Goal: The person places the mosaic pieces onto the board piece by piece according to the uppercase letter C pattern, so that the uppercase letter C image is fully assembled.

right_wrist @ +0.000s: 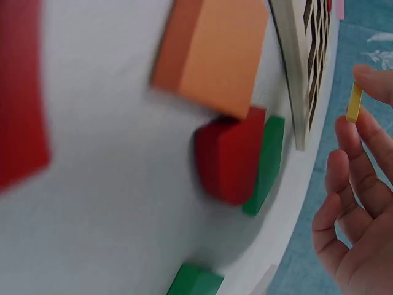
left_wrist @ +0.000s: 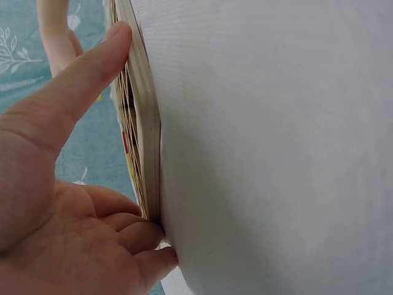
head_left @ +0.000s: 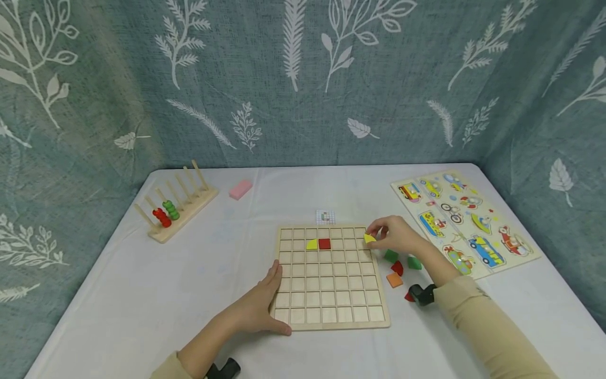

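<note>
My right hand [head_left: 397, 234] pinches a small yellow block [right_wrist: 354, 103] between thumb and fingertips, over the top right corner of the wooden grid board [head_left: 338, 326]. Along the board's left side lies my left hand [head_left: 258, 308], fingers extended against the edge and thumb by the front edge. In the grid's second row, a yellow piece with a curved side [head_left: 312, 244] sits beside a red square block [head_left: 324, 243]. Below the right hand are green blocks [head_left: 390, 256], a red block with a curved side [head_left: 397, 268] and an orange square block [head_left: 394, 280].
A small printed card [head_left: 325, 216] lies behind the board. At the back left stands a wooden peg rack [head_left: 184, 216] with red and green beads, near a pink block [head_left: 240, 189]. A vehicle picture puzzle [head_left: 466, 223] lies at the right. Another red block [head_left: 409, 297] is partly hidden by the right wrist camera.
</note>
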`<state>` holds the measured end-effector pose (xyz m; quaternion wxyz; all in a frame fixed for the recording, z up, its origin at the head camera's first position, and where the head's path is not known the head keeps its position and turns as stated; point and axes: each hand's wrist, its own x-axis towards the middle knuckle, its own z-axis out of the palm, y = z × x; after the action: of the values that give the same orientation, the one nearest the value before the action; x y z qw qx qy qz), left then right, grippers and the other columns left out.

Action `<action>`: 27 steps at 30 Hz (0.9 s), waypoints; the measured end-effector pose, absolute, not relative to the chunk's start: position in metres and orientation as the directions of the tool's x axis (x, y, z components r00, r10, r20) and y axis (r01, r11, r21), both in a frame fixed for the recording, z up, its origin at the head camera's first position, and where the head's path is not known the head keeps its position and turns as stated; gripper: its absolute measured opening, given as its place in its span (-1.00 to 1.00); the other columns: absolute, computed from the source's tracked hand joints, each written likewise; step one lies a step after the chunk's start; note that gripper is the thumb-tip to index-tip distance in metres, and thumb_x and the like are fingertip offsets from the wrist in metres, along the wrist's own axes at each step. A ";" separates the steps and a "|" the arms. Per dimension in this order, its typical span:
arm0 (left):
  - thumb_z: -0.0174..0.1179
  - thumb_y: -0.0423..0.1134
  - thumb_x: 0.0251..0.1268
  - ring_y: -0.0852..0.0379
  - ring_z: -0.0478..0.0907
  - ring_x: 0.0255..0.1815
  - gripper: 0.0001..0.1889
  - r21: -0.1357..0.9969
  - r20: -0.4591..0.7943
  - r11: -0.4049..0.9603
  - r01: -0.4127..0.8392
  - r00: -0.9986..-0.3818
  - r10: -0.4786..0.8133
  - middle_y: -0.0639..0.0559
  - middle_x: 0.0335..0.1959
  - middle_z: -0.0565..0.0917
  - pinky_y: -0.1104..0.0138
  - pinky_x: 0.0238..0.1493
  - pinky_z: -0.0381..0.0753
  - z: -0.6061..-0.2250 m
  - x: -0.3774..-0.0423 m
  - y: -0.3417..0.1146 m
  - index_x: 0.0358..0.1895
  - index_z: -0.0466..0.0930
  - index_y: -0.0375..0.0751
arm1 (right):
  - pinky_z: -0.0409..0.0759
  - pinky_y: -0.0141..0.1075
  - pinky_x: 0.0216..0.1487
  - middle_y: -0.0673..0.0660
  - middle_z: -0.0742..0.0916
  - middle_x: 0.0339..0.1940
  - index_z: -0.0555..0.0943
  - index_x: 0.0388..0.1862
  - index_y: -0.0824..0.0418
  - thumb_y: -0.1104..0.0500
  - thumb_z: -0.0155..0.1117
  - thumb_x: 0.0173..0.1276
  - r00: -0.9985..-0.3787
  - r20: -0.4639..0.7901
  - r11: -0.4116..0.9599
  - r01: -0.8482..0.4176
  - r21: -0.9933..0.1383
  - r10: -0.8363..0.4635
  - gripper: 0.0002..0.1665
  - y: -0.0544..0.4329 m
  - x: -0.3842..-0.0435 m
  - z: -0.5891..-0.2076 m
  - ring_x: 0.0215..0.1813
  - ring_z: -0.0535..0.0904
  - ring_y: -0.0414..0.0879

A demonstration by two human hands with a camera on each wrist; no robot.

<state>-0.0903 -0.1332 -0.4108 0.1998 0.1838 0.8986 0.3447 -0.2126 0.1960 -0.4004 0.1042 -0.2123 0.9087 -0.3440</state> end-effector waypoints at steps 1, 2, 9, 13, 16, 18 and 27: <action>0.52 0.03 -0.39 -0.21 -0.23 0.42 0.32 0.693 -0.233 0.695 0.192 -0.852 0.468 -0.32 0.42 -0.29 -0.07 0.32 -0.06 -0.410 -0.090 -0.133 0.37 -0.21 -0.53 | 0.44 -0.33 -0.44 0.01 0.63 -0.42 0.65 -0.29 0.25 0.18 0.42 0.02 -0.884 -0.041 0.667 -0.320 -0.673 -0.466 -0.74 0.194 -0.213 -0.401 -0.43 0.45 -0.13; 0.52 0.03 -0.39 -0.21 -0.23 0.42 0.32 0.694 -0.233 0.694 0.193 -0.851 0.470 -0.33 0.42 -0.29 -0.07 0.32 -0.06 -0.410 -0.090 -0.133 0.37 -0.21 -0.53 | 0.45 -0.34 -0.44 0.01 0.63 -0.42 0.65 -0.29 0.25 0.18 0.42 0.02 -0.880 -0.040 0.664 -0.326 -0.673 -0.473 -0.74 0.193 -0.213 -0.401 -0.43 0.45 -0.13; 0.52 0.03 -0.39 -0.24 -0.22 0.41 0.32 0.707 -0.221 0.680 0.194 -0.853 0.473 -0.35 0.42 -0.27 -0.08 0.31 -0.07 -0.406 -0.090 -0.132 0.37 -0.21 -0.55 | 0.45 -0.34 -0.43 -0.02 0.61 -0.48 0.64 -0.34 0.24 0.17 0.43 0.01 -0.860 -0.030 0.647 -0.360 -0.672 -0.509 -0.76 0.180 -0.216 -0.401 -0.47 0.44 -0.15; 0.52 0.03 -0.40 -0.24 -0.22 0.41 0.32 0.714 -0.226 0.676 0.183 -0.853 0.471 -0.36 0.42 -0.26 -0.10 0.31 -0.07 -0.405 -0.089 -0.132 0.36 -0.21 -0.56 | 0.44 -0.35 -0.42 -0.04 0.60 -0.50 0.64 -0.37 0.22 0.16 0.45 0.00 -0.853 -0.032 0.655 -0.375 -0.656 -0.521 -0.78 0.170 -0.217 -0.401 -0.49 0.43 -0.17; 0.52 0.03 -0.40 -0.23 -0.22 0.42 0.33 0.714 -0.226 0.676 0.184 -0.853 0.470 -0.35 0.42 -0.26 -0.10 0.31 -0.07 -0.405 -0.089 -0.132 0.36 -0.21 -0.55 | 0.45 -0.35 -0.41 -0.06 0.61 -0.51 0.64 -0.39 0.19 0.16 0.45 0.00 -0.851 -0.045 0.666 -0.376 -0.644 -0.524 -0.79 0.163 -0.217 -0.400 -0.50 0.44 -0.18; 0.52 0.03 -0.40 -0.23 -0.22 0.42 0.33 0.713 -0.222 0.676 0.187 -0.854 0.470 -0.36 0.42 -0.26 -0.10 0.31 -0.07 -0.406 -0.090 -0.132 0.36 -0.21 -0.55 | 0.45 -0.34 -0.40 -0.06 0.61 -0.52 0.64 -0.40 0.19 0.15 0.45 0.00 -0.851 -0.054 0.675 -0.374 -0.636 -0.522 -0.80 0.158 -0.217 -0.398 -0.50 0.44 -0.18; 0.52 0.03 -0.39 -0.23 -0.23 0.42 0.32 0.717 -0.223 0.672 0.186 -0.852 0.474 -0.35 0.42 -0.26 -0.09 0.31 -0.07 -0.406 -0.090 -0.132 0.37 -0.22 -0.55 | 0.45 -0.34 -0.38 -0.08 0.61 -0.54 0.64 -0.43 0.15 0.10 0.45 -0.02 -0.861 -0.104 0.735 -0.356 -0.577 -0.499 -0.79 0.142 -0.221 -0.396 -0.50 0.46 -0.20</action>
<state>-0.0896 -0.1323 -0.4064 0.1997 0.1850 0.8923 0.3602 -0.2213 0.1422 -0.3955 0.1269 -0.2316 0.9227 -0.2810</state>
